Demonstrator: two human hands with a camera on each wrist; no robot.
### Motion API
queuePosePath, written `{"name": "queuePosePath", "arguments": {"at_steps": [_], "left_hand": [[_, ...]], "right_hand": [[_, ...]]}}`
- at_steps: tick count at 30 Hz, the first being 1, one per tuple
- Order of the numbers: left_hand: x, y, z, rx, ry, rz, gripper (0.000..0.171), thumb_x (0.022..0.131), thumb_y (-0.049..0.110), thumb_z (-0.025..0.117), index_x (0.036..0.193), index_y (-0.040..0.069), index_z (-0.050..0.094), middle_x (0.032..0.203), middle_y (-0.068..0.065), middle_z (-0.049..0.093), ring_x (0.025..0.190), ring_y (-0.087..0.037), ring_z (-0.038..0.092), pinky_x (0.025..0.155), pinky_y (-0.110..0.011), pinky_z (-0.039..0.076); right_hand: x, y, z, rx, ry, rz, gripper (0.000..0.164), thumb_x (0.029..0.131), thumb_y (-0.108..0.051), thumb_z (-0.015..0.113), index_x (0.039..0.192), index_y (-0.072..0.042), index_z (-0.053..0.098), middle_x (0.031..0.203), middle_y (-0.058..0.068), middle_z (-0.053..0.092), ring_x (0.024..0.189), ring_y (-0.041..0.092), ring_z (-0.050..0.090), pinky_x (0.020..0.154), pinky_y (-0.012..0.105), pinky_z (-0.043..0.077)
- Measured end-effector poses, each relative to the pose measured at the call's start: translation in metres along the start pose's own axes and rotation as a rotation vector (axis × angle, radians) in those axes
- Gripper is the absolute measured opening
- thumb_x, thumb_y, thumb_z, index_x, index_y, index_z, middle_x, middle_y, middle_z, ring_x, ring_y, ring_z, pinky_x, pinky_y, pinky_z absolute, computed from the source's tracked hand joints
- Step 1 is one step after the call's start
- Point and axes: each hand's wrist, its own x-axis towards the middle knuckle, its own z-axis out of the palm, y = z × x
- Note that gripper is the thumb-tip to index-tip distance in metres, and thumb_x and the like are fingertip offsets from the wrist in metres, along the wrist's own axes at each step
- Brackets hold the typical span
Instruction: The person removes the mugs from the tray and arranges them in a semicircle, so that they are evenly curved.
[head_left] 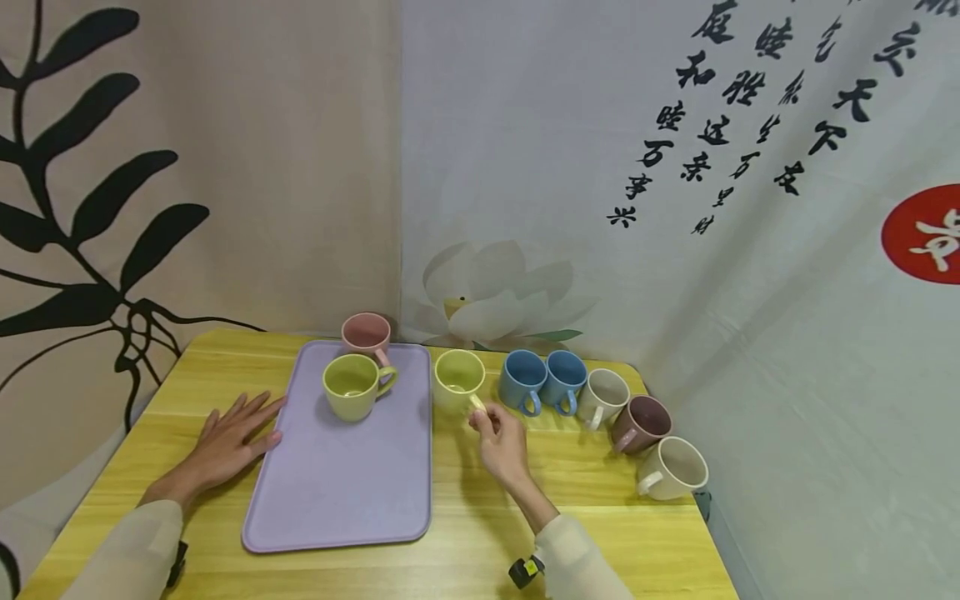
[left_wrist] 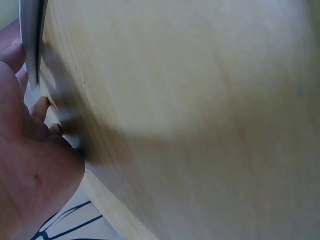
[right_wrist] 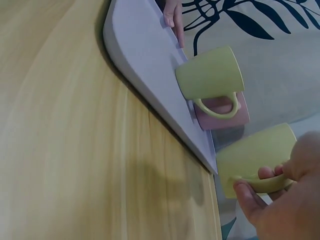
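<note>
In the head view my right hand pinches the handle of a yellow-green mug just right of the lilac tray. The right wrist view shows the thumb and fingers around that handle. My left hand lies with fingers spread at the tray's left edge, its fingertips touching or very near the rim. On the tray's far part stand another yellow-green mug and, behind it, a pink mug. The left wrist view has the left hand beside the tray's edge, partly cut off.
Right of the held mug, a curved row follows: two blue mugs, a pale grey mug, a maroon mug and a cream mug near the right edge. A printed cloth hangs behind the wooden table.
</note>
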Motion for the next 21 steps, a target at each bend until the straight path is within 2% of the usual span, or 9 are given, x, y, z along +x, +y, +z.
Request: {"name": "queuePosePath", "arguments": {"at_steps": [6,11,14,18,21], "left_hand": [[0.000,-0.001,0.000,0.006,0.005,0.002,0.068,0.106,0.049,0.052,0.164,0.023,0.030,0.171,-0.026,0.019,0.157,-0.059,0.005,0.117,-0.082,-0.006],[0.000,-0.001,-0.001,0.009,0.001,0.005,0.068,0.106,0.049,0.052,0.165,0.023,0.030,0.171,-0.027,0.019,0.157,-0.059,0.005,0.117,-0.082,-0.006],[0.000,-0.001,-0.001,0.007,0.001,0.007,0.068,0.106,0.049,0.052,0.164,0.023,0.030,0.171,-0.027,0.019,0.157,-0.059,0.005,0.117,-0.082,-0.005],[0.000,0.000,-0.002,0.006,0.002,0.010,0.068,0.106,0.049,0.052,0.164,0.023,0.030,0.171,-0.027,0.019,0.156,-0.060,0.005,0.117,-0.082,-0.005],[0.000,0.000,-0.002,0.008,0.004,0.013,0.068,0.106,0.049,0.052,0.164,0.022,0.030,0.171,-0.027,0.019,0.156,-0.060,0.006,0.117,-0.082,-0.004]], "right_hand": [[-0.003,0.005,-0.005,0.048,0.009,0.015,0.017,0.102,-0.007,0.062,0.102,0.008,0.072,0.097,0.027,0.075,0.093,0.044,0.076,0.089,0.044,0.064],[-0.005,0.009,-0.008,0.019,0.020,0.046,0.016,0.102,0.001,0.059,0.101,0.013,0.069,0.096,0.033,0.072,0.094,0.051,0.073,0.090,0.054,0.061],[-0.008,0.011,-0.011,0.014,0.027,0.049,0.015,0.101,0.002,0.059,0.100,0.013,0.069,0.094,0.031,0.073,0.092,0.048,0.074,0.088,0.052,0.062],[-0.012,0.012,-0.015,0.019,0.040,0.049,0.014,0.101,-0.002,0.063,0.097,0.007,0.072,0.090,0.022,0.075,0.088,0.038,0.076,0.085,0.042,0.065],[-0.012,0.015,-0.018,0.023,0.046,0.043,0.013,0.100,-0.002,0.063,0.096,0.006,0.072,0.090,0.023,0.075,0.088,0.038,0.076,0.084,0.041,0.065]]}}
